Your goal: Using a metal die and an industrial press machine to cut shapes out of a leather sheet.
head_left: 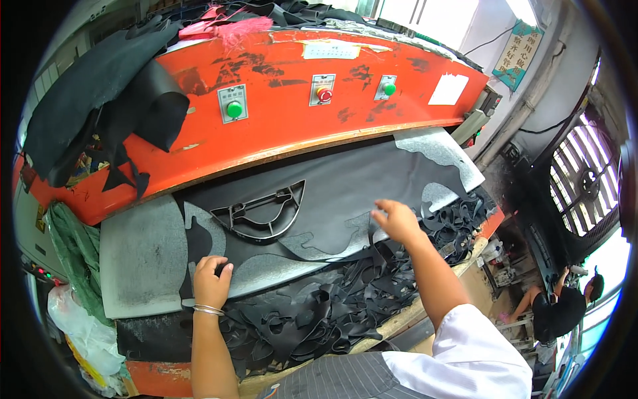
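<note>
A large black leather hide (352,179) lies over a pale grey cutting board (143,266). On the hide rests a half-moon metal cutting die (266,214) with an inner curved band. At the board's near left edge is my left hand (212,282), fingers curled, with dark leather showing between thumb and fingers. A narrow black leather piece (199,243) runs beside it. My right hand (397,221) hovers near the hide's front edge, right of the die, its fingers apart and nothing visible in them.
Tangled black leather scraps (306,316) fill the near edge. Beyond the board spans an orange machine beam (266,139) with green buttons (234,110) and a red button (324,95). Hides (100,93) hang over its left end. Another person (565,309) sits at far right.
</note>
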`<state>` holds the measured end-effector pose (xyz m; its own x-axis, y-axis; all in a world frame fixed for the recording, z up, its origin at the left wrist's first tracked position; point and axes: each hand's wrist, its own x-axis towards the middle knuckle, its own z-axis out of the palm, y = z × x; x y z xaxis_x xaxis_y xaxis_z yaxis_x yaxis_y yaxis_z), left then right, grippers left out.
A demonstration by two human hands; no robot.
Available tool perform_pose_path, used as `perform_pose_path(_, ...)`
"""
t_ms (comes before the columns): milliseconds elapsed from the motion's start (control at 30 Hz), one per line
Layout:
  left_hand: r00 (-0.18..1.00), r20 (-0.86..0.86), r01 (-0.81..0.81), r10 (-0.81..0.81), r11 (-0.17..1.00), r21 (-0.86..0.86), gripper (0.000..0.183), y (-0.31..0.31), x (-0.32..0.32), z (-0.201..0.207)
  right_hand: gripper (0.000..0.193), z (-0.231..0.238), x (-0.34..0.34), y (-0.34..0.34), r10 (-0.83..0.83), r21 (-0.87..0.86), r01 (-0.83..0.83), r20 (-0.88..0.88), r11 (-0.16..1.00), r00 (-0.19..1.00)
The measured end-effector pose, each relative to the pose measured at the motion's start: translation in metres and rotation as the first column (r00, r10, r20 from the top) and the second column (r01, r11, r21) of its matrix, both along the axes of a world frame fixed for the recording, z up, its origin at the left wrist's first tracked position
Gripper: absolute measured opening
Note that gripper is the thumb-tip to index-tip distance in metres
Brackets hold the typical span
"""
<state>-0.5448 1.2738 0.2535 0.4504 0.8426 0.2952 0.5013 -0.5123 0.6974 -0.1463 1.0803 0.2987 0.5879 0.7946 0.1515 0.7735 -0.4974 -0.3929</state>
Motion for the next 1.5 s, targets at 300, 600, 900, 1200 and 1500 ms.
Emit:
perform_pose_path(300, 0.980, -0.122, -0.148, 0.159, 0.985, 0.092, 0.020, 0.014, 0.017, -0.023, 0.052, -0.049, 0.232, -0.023, -0.361, -0.128, 0.355, -0.020, 0.926, 0.933)
perform_pose_path(600, 0.889, -0.296, -0.288, 0.349, 0.929, 0.232, 0.075, -0.011, 0.095, -0.028, 0.082, -0.036, 0.360, -0.019, -0.280, -0.332, 0.258, -0.020, 0.907, 0.960)
perform_pose_path(900, 0.860, -0.412, -0.198, 0.302, 0.941, 0.276, 0.082, -0.027, 0.102, -0.025, 0.089, -0.012, 0.435, 0.015, -0.165, -0.479, 0.037, -0.228, 0.877, 0.959)
perform_pose_path(1200, 0.899, -0.219, -0.358, 0.381, 0.924, 0.136, 0.066, -0.036, 0.137, -0.021, 0.053, -0.002, 0.455, 0.021, -0.003, -0.552, 0.022, 0.035, 0.833, 0.999)
perform_pose_path(1500, 0.879, -0.206, -0.386, 0.429, 0.896, 0.220, 0.067, -0.066, 0.172, -0.030, 0.046, -0.017, 0.455, 0.000, -0.196, -0.319, 0.235, 0.148, 0.918, 0.969)
